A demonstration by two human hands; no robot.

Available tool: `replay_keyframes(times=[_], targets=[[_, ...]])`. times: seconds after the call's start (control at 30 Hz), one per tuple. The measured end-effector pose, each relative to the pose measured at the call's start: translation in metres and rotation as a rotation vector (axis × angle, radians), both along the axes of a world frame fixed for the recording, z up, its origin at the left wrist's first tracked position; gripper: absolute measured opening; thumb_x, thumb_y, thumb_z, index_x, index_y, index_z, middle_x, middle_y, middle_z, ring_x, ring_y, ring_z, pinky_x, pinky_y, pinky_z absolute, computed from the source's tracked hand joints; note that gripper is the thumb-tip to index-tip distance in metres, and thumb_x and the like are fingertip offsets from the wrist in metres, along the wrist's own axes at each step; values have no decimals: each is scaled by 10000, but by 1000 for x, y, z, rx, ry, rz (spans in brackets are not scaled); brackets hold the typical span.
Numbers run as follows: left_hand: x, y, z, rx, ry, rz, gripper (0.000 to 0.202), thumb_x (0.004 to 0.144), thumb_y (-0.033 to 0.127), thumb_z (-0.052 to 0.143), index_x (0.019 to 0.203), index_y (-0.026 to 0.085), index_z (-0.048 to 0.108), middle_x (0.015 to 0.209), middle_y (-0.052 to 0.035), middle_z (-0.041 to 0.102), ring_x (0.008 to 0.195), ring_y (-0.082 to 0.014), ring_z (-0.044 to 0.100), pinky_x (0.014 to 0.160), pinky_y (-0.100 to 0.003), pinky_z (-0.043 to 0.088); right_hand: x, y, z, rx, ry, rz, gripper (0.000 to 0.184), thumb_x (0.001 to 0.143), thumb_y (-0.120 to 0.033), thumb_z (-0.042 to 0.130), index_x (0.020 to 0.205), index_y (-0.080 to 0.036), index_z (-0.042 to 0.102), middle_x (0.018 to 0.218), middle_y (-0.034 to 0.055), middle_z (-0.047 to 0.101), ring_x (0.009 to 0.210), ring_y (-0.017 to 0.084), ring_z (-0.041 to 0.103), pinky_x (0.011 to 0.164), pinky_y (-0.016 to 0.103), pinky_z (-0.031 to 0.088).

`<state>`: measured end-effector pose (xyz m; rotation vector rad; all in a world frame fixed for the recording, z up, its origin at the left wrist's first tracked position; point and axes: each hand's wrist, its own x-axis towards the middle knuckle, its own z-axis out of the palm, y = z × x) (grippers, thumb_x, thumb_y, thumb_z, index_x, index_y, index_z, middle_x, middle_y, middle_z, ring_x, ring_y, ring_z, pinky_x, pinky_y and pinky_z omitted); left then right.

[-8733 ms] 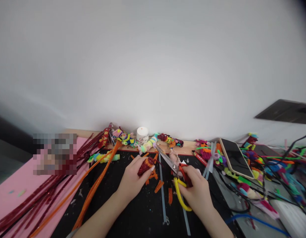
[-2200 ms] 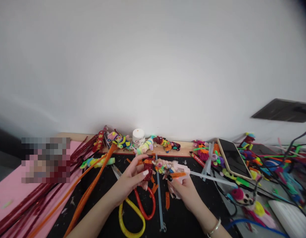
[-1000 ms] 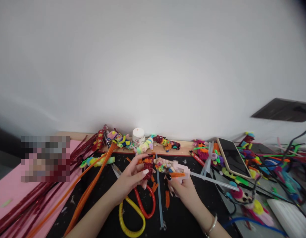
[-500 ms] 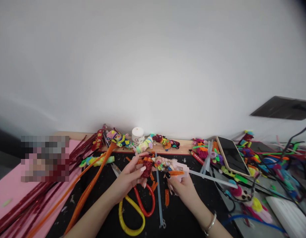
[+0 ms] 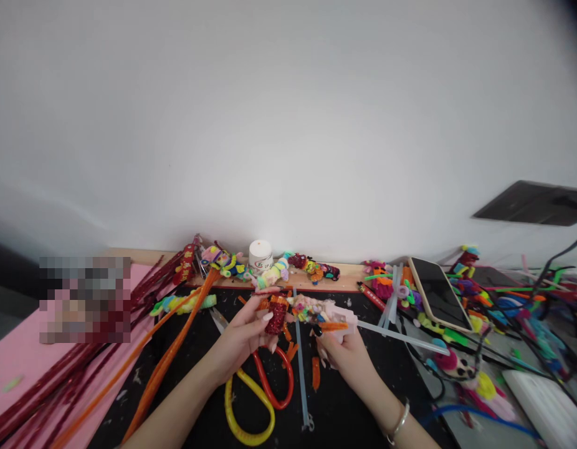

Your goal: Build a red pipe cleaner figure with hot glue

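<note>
red glitter piece [image 5: 276, 317] in left hand [image 5: 242, 340], glue gun [image 5: 334, 313] in right hand [image 5: 347, 357], scissors [image 5: 265, 391] underneath

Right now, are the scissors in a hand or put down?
Put down. The scissors lie flat on the black mat, partly under the left hand, which holds a red glittery piece instead.

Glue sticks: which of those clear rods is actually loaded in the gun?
The glue stick jutting right from the back of the pink glue gun in the right hand. The others lie loose on the desk.
</note>
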<state>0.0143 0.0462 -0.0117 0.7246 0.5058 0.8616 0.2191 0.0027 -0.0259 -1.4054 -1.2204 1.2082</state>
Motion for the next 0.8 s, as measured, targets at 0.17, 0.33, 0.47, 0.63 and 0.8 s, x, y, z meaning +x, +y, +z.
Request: replay_keyframes(times=[0.17,0.33,0.47,0.63,0.8], targets=[[0,1,1,-13,-23,2,404,817,258,596,1204,245,483,846,-67,651,554,-113,537,559,-251,388,1,0,-2,11,10,4,161,764,-290,552,649,-198,485,420,-73,440,351,83,359,354,205,280],[2,0,4,-9,-44,34,333,825,212,583,1150,261,531,775,-9,563,546,-95,502,531,-239,387,1,0,0,-8,17,10,194,771,-303,556,632,-195,474,428,-68,442,348,73,349,338,195,245],[3,0,5,-16,-44,40,331,822,204,584,1144,266,543,770,0,526,558,-93,489,525,-237,391,1,0,-3,9,26,-1,163,767,-287,559,658,-190,487,447,-71,437,362,70,350,346,189,252],[2,0,4,-15,-52,37,327,812,226,599,1133,260,544,787,-4,531,548,-87,490,522,-229,383,1,1,-4,18,10,-12,155,776,-323,563,731,-185,508,437,-75,442,351,74,344,336,189,251],[1,-1,4,28,22,50,383,834,194,578,1194,284,484,819,4,515,615,-95,512,577,-240,415,2,1,1,51,-31,-70,184,758,-351,573,703,-187,513,436,-72,444,355,85,361,347,201,307]])
